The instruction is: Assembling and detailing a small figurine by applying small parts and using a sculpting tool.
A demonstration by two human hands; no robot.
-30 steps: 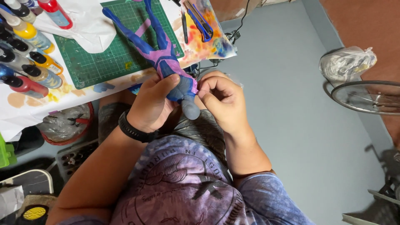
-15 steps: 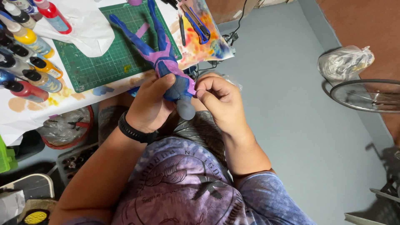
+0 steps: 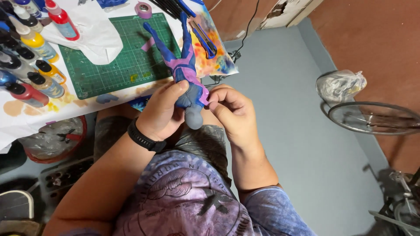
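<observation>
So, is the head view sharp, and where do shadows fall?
Head view: the figure and both hands, left and right, look sharp; the figure's shadow falls soft on the green mat; light is even, no strong glare; edges bend slightly.

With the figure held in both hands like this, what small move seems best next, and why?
Probably peel the pink tape strip off the figure: the right hand pinches at its shoulder edge while the left hand grips the torso, steadying it.
</observation>
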